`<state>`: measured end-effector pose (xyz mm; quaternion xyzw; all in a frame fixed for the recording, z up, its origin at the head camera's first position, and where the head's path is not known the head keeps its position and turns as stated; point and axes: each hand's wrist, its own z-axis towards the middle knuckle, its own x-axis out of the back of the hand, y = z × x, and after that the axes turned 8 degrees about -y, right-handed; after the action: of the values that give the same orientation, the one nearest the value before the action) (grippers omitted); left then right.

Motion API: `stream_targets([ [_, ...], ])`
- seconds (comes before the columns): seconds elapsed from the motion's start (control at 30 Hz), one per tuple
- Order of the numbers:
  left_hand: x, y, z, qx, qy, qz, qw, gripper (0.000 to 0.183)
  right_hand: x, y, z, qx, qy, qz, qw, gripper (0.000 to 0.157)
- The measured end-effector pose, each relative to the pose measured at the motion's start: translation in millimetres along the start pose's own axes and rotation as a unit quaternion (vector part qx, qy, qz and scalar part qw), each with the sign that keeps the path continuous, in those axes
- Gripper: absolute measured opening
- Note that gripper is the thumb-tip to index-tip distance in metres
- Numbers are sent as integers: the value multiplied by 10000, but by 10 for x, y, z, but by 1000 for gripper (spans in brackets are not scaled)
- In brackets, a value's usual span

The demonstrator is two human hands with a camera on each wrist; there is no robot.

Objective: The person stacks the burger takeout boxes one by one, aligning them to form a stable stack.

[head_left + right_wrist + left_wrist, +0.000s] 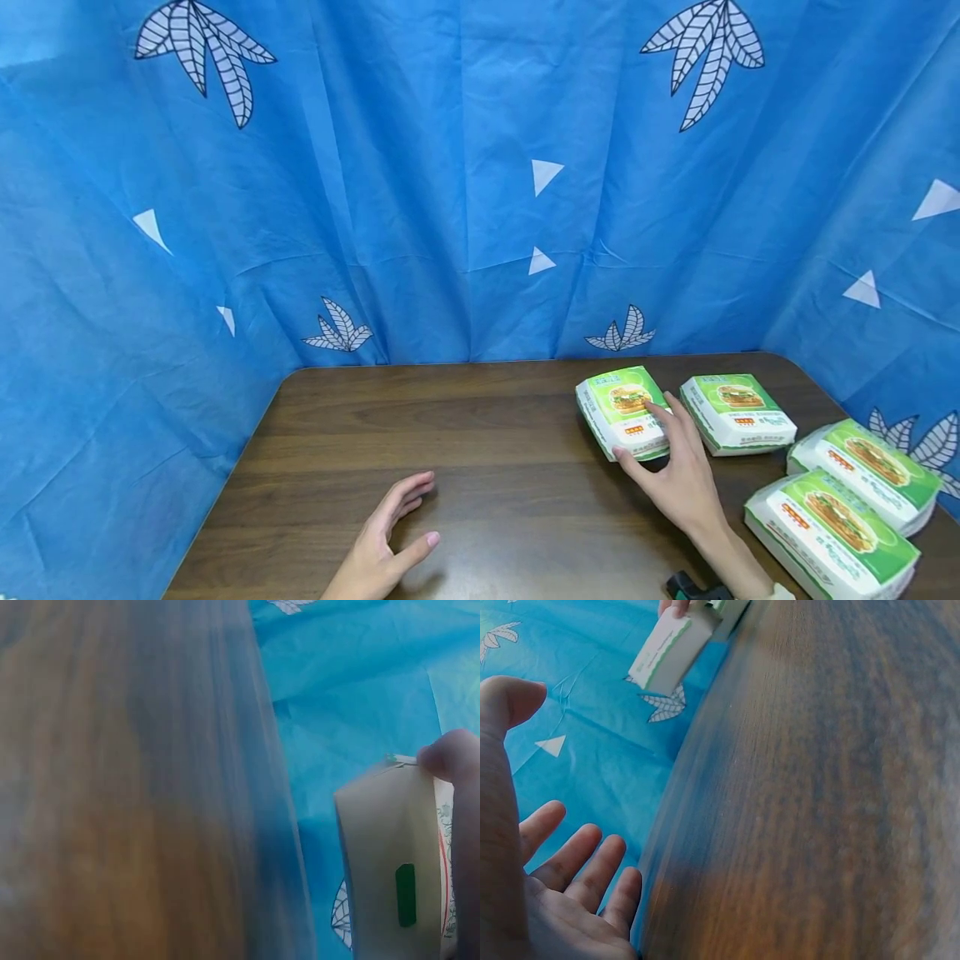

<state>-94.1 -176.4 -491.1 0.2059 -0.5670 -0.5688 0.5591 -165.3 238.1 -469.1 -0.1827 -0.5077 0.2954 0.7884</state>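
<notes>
My right hand (678,471) grips a green and white burger box (618,408) with a burger picture on its lid, thumb at the near corner and fingers along the right side. In the right wrist view the pale underside of that burger box (394,862) faces the camera, tilted and off the table, and the thumb (450,757) presses its edge. My left hand (386,542) hovers over the near middle of the table, thumb and fingers spread apart. Nothing lies within it; in the left wrist view the palm (570,907) shows bare.
Just right of the held box stands another burger box (738,414). Two more lie at the table's right side, a farther box (870,471) and a nearer box (832,537), touching or nearly so. A blue curtain (465,208) hangs behind the wooden table (420,425).
</notes>
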Motion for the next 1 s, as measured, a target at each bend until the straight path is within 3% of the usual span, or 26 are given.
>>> stream_targets([
  [0.13, 0, -3, 0, -75, -2, 67, 9999, 61, 2, -85, -6, 67, -27, 38, 10000, 83],
  [0.4, 7, 22, -8, 119, 13, 6, 9999, 61, -18, -211, -18, 262, -136, 181, 9994, 82],
  [1.0, 4, 10, 7, -123, -5, 51, 9999, 61, -38, -368, -104, 741, -386, 244, 9962, 90],
])
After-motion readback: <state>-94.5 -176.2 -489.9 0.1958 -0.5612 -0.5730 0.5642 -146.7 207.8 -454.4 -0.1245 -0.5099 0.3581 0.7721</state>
